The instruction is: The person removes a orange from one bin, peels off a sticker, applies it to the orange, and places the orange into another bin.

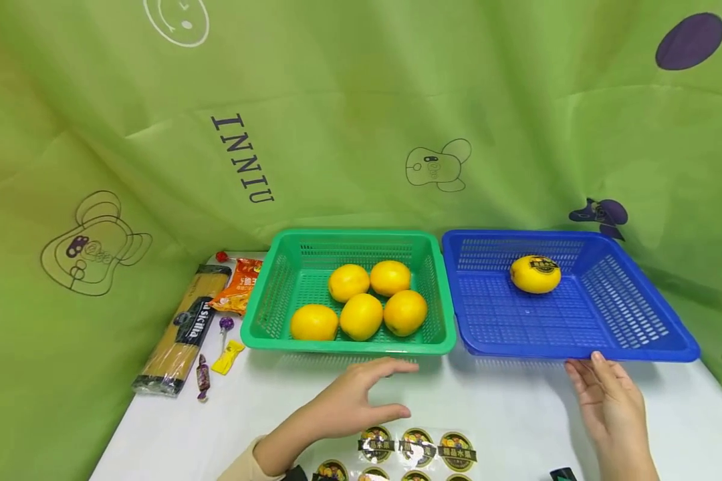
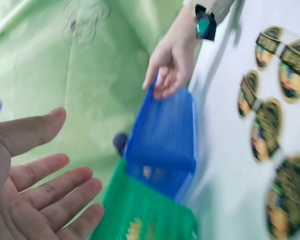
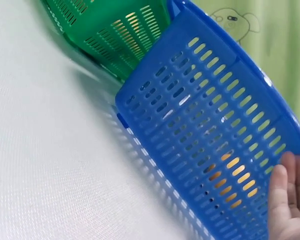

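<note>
The right hand (image 1: 616,407) had the blue basket (image 1: 535,351) by its near rim, pinched between thumb and curled fingers, right of its middle. The left hand (image 1: 353,399) was spread and empty — thumb well apart from the fingers, left of the blue basket and nearer the person. One fruit (image 1: 529,276) lay inside the blue basket, toward the back.

IMO the hold wanted to be gentle and level: a hard one-handed tug off-centre could've swung the blue basket round, and a tilt might've rolled that fruit. A second hold on its left end would've steadied things.

Looked like thin, glossy plastic with slotted walls and a turned-over rim. The green basket (image 1: 349,347), right up on its left, was similar, with five more fruits (image 1: 361,317) inside — smooth, yellow-orange, slightly oblong. The lone fruit wore a dark label (image 1: 543,264), much like the round black-and-gold stickers (image 1: 418,447) left of the blue basket, nearer the person. Creased green cloth (image 1: 349,133) hung behind it.
</note>
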Action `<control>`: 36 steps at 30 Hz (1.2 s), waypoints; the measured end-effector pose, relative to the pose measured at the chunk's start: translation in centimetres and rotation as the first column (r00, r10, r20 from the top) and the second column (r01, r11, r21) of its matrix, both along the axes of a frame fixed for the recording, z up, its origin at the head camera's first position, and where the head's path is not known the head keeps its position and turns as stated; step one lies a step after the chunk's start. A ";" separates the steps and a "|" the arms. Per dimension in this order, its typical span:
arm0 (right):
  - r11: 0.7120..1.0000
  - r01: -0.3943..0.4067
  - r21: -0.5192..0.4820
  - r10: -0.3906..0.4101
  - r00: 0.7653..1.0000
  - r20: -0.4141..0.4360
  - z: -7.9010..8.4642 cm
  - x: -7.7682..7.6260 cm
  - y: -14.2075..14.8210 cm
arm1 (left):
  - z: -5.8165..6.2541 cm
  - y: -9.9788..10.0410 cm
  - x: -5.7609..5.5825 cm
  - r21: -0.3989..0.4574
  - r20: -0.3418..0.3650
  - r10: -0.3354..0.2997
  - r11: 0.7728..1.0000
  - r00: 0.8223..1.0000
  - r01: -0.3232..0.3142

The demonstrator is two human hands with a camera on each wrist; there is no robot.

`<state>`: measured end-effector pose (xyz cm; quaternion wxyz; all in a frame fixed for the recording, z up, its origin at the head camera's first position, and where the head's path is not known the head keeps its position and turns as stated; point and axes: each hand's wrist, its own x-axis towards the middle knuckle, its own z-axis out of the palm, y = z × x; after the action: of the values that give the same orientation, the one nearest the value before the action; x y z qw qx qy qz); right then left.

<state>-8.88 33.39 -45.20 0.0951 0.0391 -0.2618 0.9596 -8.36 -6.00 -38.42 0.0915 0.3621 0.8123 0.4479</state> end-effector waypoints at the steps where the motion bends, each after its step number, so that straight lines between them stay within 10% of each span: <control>1: 1.000 -0.022 0.009 0.022 1.000 -0.007 0.0 0.0 0.0 | -0.5 -0.8 0.2 0.029 0.049 0.013 0.999 0.999 -0.014; 7: 0.947 -0.243 0.208 0.236 0.970 0.059 0.0 0.6 0.6 | -3.2 -3.9 0.6 0.193 0.337 -0.017 0.980 0.941 -0.052; 14: 0.642 -0.452 0.619 0.454 0.875 0.168 1.0 2.1 0.8 | -5.6 -5.7 -0.4 0.303 0.537 -0.079 0.947 0.840 -0.104; 21: 0.391 -0.269 0.880 0.460 0.885 0.066 6.1 1.7 -2.1 | -6.4 -6.6 -2.0 0.449 0.636 -0.106 0.856 0.764 -0.255; 24: 0.351 -0.189 0.917 0.503 0.864 -0.015 8.1 0.3 -4.2 | -6.5 -6.7 -2.2 0.520 0.679 -0.163 0.794 0.716 -0.313; 29: 0.269 -0.175 0.947 0.531 0.847 0.005 11.4 -2.8 -8.3 | -6.5 -6.9 -2.5 0.594 0.690 -0.218 0.716 0.690 -0.368; 36: 0.117 -0.227 0.967 0.499 0.855 0.140 14.3 -8.4 -14.7 | -6.5 -6.9 -2.5 0.607 0.691 -0.222 0.695 0.688 -0.385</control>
<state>-17.28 18.71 -30.95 -0.1606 0.2578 -0.7659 0.5666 -10.83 -12.91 -44.92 0.2325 0.1216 0.4850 0.8342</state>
